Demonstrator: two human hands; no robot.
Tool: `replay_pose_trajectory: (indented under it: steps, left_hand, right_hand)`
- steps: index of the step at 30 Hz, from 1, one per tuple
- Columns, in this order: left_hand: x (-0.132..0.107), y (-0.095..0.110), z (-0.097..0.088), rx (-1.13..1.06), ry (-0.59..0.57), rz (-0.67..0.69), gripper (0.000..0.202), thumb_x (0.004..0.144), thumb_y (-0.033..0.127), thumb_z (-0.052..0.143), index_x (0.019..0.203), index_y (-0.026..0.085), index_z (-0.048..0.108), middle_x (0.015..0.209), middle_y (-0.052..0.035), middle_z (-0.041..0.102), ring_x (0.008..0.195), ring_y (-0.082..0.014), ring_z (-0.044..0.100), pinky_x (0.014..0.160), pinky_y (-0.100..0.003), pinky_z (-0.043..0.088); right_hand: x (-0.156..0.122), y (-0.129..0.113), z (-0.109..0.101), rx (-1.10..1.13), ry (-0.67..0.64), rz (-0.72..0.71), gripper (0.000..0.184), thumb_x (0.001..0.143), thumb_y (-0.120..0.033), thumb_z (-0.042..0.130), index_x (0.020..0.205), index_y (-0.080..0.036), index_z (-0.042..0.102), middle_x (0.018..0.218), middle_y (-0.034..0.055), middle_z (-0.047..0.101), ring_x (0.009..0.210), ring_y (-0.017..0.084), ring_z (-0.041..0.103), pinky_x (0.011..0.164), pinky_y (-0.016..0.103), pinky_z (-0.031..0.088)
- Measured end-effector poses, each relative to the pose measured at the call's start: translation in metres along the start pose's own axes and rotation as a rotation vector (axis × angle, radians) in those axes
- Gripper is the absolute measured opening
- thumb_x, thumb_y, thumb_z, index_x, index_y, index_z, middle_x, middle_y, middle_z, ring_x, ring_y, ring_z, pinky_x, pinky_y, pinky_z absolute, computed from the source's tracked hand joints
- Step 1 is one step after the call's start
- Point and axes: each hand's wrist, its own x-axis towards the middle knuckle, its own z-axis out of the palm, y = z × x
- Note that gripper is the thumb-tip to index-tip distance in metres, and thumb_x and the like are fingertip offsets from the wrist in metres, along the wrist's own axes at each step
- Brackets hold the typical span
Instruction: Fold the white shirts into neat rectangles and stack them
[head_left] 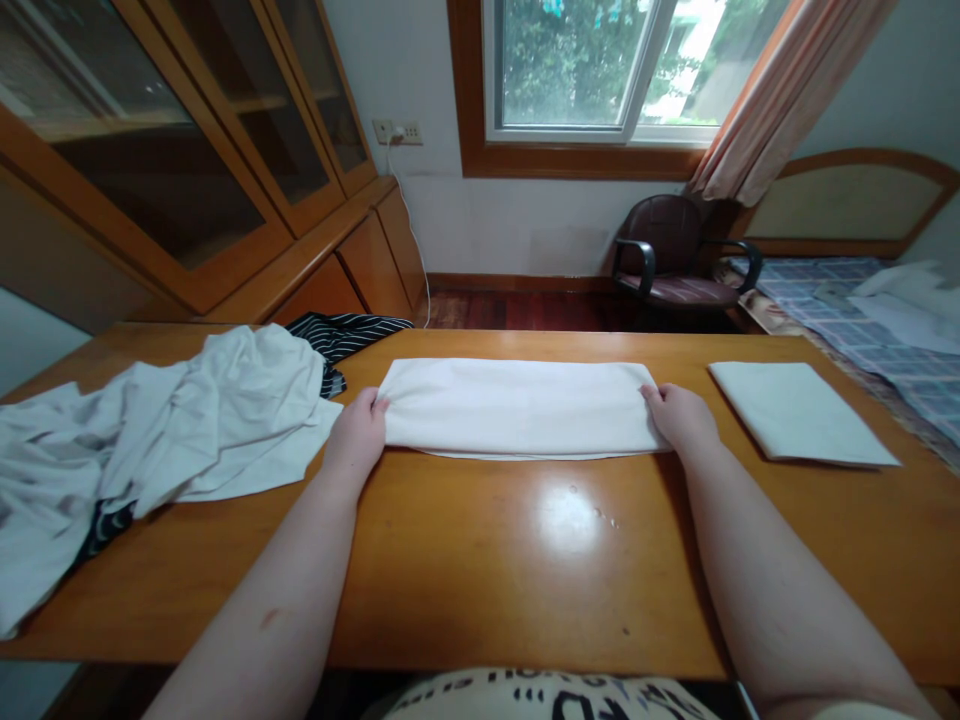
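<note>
A white cloth [517,408], folded into a long flat strip, lies across the middle of the wooden table. Its left end is gripped by my left hand [358,430], thumb on top and the other fingers out of sight beneath. At the opposite end my right hand [681,418] pinches the cloth the same way. Between the two hands the strip is stretched fairly flat, with layers showing along its near edge.
Rumpled white cloth [217,420] and a black striped cloth [352,335] are heaped on the left of the table [480,580]. A neatly folded white cloth [799,410] rests at the right. Beyond stand a glass-fronted cabinet [300,215], an armchair [667,250] and a bed [840,290].
</note>
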Motion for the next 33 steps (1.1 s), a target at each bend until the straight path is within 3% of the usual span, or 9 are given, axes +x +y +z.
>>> replay_pose_trajectory:
  steps: [5,10,18,23,29,33]
  left_hand:
    - [0.003,-0.006,0.002,-0.117,0.016,0.071,0.029,0.090,0.040,0.035,0.100,0.021,0.054,0.093,-0.0079,0.066,0.088,-0.0249,0.061,0.074,-0.031,0.044]
    - [0.010,-0.007,0.012,-0.046,-0.046,-0.058,0.026,0.088,0.035,0.038,0.103,0.020,0.054,0.101,-0.0117,0.066,0.094,-0.0281,0.061,0.077,-0.035,0.045]
    - [0.008,-0.004,0.013,-0.024,-0.013,-0.171,0.027,0.089,0.032,0.037,0.111,0.022,0.050,0.103,-0.0140,0.067,0.093,-0.0296,0.064,0.074,-0.037,0.046]
    - [0.014,-0.017,0.016,-0.043,-0.106,-0.134,0.034,0.085,0.028,0.044,0.117,0.019,0.052,0.111,-0.0156,0.066,0.100,-0.0298,0.063,0.082,-0.038,0.046]
    - [0.016,-0.033,0.015,-0.205,-0.218,-0.063,0.048,0.080,0.021,0.047,0.128,0.015,0.048,0.120,-0.0129,0.065,0.103,-0.0235,0.063,0.087,-0.031,0.047]
    - [0.013,-0.024,0.011,-0.030,-0.156,-0.104,0.040,0.080,0.024,0.044,0.117,0.017,0.058,0.113,-0.0110,0.068,0.099,-0.0244,0.064,0.081,-0.030,0.049]
  right_hand:
    - [-0.003,0.003,-0.003,0.095,0.131,-0.066,0.050,0.092,-0.052,0.031,0.084,-0.016,0.066,0.081,0.0140,0.068,0.078,0.025,0.060,0.060,0.029,0.035]
    - [0.005,0.003,0.003,0.084,0.016,-0.029,0.042,0.092,-0.043,0.035,0.087,-0.014,0.066,0.087,0.0152,0.069,0.082,0.025,0.060,0.063,0.028,0.037]
    - [0.002,-0.006,0.002,0.007,-0.035,-0.021,0.044,0.094,-0.042,0.032,0.091,-0.013,0.064,0.092,0.0184,0.068,0.087,0.029,0.062,0.065,0.032,0.037]
    - [-0.001,-0.007,0.003,-0.012,-0.039,-0.042,0.041,0.094,-0.044,0.034,0.091,-0.014,0.063,0.091,0.0171,0.067,0.086,0.028,0.063,0.064,0.031,0.037]
    - [-0.003,-0.007,0.008,0.028,0.015,-0.009,0.035,0.091,-0.044,0.042,0.092,-0.015,0.062,0.088,0.0145,0.067,0.083,0.027,0.062,0.061,0.031,0.036]
    - [-0.002,-0.009,0.012,0.050,0.058,-0.008,0.032,0.090,-0.041,0.048,0.104,-0.014,0.060,0.096,0.0132,0.067,0.088,0.025,0.061,0.065,0.030,0.038]
